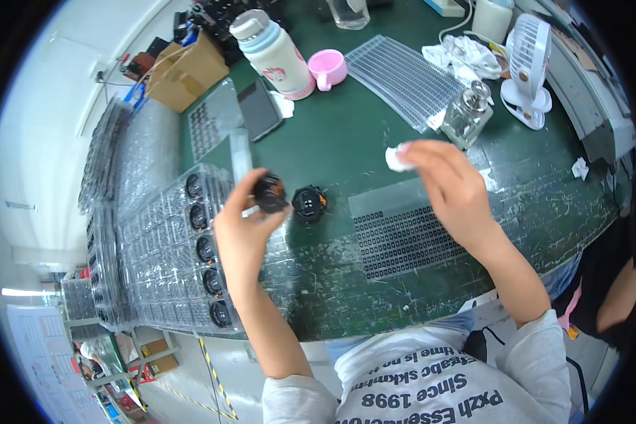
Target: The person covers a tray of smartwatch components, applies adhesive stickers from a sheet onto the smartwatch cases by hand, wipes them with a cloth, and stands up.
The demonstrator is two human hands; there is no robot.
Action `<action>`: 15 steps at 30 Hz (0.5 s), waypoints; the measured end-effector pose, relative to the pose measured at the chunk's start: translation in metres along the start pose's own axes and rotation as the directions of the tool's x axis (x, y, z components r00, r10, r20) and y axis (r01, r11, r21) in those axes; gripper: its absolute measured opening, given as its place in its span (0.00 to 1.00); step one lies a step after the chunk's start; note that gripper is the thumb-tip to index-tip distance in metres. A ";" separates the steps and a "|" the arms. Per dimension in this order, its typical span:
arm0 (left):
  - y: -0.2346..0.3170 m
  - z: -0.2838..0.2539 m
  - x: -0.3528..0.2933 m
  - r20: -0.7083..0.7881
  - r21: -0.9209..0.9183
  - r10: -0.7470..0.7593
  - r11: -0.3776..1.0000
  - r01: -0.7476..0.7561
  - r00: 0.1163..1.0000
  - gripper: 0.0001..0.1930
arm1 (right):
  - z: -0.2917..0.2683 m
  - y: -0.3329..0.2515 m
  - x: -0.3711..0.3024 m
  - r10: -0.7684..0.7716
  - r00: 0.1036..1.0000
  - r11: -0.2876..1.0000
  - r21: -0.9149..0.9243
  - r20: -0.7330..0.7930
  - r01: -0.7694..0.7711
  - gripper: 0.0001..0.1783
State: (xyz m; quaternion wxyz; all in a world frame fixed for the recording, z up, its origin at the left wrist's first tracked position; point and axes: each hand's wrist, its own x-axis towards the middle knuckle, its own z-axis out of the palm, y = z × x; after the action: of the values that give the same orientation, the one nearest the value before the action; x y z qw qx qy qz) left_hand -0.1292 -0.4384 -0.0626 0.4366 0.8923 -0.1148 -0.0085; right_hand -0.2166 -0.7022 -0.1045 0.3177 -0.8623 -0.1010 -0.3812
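My left hand [244, 230] is closed on a round black part [269, 193] with coppery patches, lifted above the green table. Just right of it, a similar round black part [309, 203] with orange edges lies on the table. My right hand [454, 187] pinches a small white wad of tissue [397, 160] between thumb and fingertips, above the table. Below that hand lies a clear sheet [396, 244] with rows of small black pieces, partly hidden by the hand and forearm. Close beyond the right hand stands a glass bottle [466, 116] with a metal top.
At left, a clear plastic tray [155, 254] holds several black parts along its right column. Farther back are a phone [260, 109], a white bottle [275, 56], a pink cup [328, 68], patterned sheets [405, 78] and a small white fan [528, 67]. A cardboard box [184, 74] sits far left.
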 end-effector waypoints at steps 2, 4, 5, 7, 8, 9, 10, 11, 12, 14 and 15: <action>-0.001 0.002 0.002 0.180 0.196 0.008 0.980 -0.043 0.984 0.33 | -0.004 0.010 -0.002 0.169 0.977 0.959 -0.248 0.126 -0.134 0.32; 0.001 0.009 0.005 0.270 0.320 0.039 0.939 -0.128 0.962 0.32 | -0.007 0.014 -0.006 0.304 0.934 0.900 -0.378 0.186 -0.217 0.42; 0.000 0.013 0.008 0.292 0.361 0.052 0.919 -0.161 0.955 0.32 | -0.008 0.011 -0.003 0.298 0.938 0.904 -0.369 0.179 -0.217 0.42; 0.002 0.016 0.012 0.314 0.478 -0.037 0.870 -0.124 0.949 0.31 | -0.010 0.002 0.002 0.244 0.958 0.943 -0.267 0.151 -0.198 0.41; 0.004 0.016 0.015 0.337 0.495 -0.070 0.861 -0.114 0.939 0.34 | -0.010 -0.001 0.003 0.242 0.958 0.946 -0.255 0.151 -0.199 0.41; 0.008 0.016 0.015 0.351 0.520 -0.088 0.847 -0.116 0.932 0.36 | -0.011 -0.004 0.002 0.249 0.955 0.953 -0.216 0.163 -0.212 0.41; 0.012 0.016 0.015 0.364 0.544 -0.107 0.831 -0.118 0.925 0.38 | -0.011 -0.005 0.001 0.255 0.951 0.958 -0.177 0.174 -0.225 0.41; 0.015 0.015 0.016 0.395 0.581 -0.121 0.801 -0.146 0.911 0.47 | -0.011 -0.006 0.002 0.258 0.948 0.959 -0.167 0.186 -0.228 0.40; 0.019 0.014 0.014 0.399 0.603 -0.161 0.787 -0.126 0.903 0.51 | -0.011 -0.007 0.002 0.255 0.950 0.960 -0.161 0.177 -0.228 0.40; 0.024 0.014 0.011 0.395 0.644 -0.178 0.753 -0.134 0.901 0.61 | -0.010 -0.008 0.001 0.255 0.947 0.964 -0.132 0.196 -0.232 0.39; 0.024 0.014 0.008 0.389 0.619 -0.131 0.770 -0.154 0.912 0.61 | -0.009 -0.007 0.000 0.236 0.954 0.966 -0.149 0.188 -0.210 0.38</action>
State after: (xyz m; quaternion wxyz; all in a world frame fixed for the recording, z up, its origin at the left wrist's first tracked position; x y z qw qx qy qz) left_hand -0.1276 -0.4655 -0.0517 0.0739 0.9637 -0.2054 -0.1536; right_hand -0.2252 -0.7022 -0.0966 0.2912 -0.9211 -0.0107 -0.2581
